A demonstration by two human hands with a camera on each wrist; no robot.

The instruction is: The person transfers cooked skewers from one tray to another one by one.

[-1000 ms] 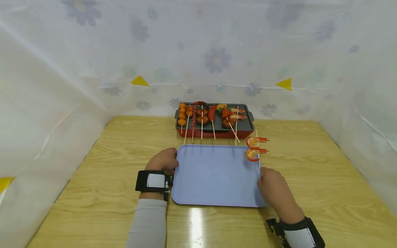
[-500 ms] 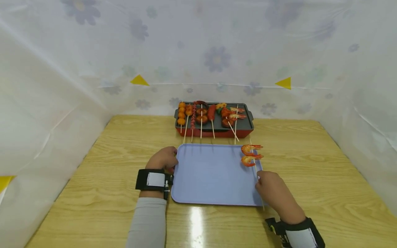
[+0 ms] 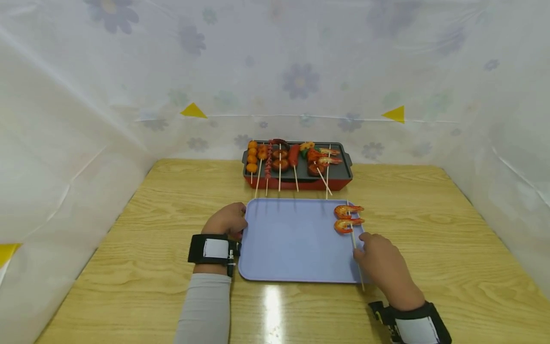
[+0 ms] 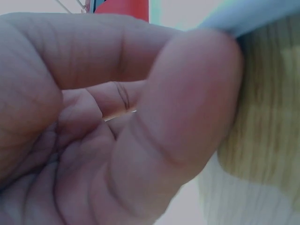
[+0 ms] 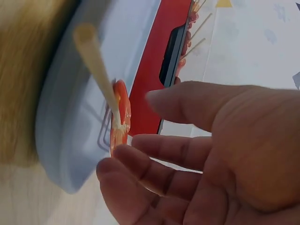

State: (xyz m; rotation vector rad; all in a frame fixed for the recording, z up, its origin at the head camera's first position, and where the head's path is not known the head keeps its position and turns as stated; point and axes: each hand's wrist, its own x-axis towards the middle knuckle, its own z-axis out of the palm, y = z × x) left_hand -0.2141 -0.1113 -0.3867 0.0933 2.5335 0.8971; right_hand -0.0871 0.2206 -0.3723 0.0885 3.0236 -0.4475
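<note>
A lavender tray (image 3: 292, 239) lies on the wooden table in front of me. My left hand (image 3: 237, 229) grips its left edge, the thumb (image 4: 187, 93) curled over the rim (image 4: 253, 14). A shrimp skewer (image 3: 343, 225) with two orange shrimps lies along the tray's right side, its stick pointing back over the near rim. My right hand (image 3: 365, 249) hovers just beside that stick with fingers loose. In the right wrist view the hand (image 5: 133, 140) is apart from the skewer (image 5: 121, 117), which rests on the tray (image 5: 70, 140).
A red grill (image 3: 297, 172) with a dark plate stands behind the tray, loaded with several food skewers whose sticks overhang its front. Its red side (image 5: 150, 75) shows in the right wrist view. Flowered plastic sheeting walls the table on three sides.
The right hand brought the shrimp skewer from beyond the tray's right edge down onto the tray and let go of it. The left hand has kept its grip.
</note>
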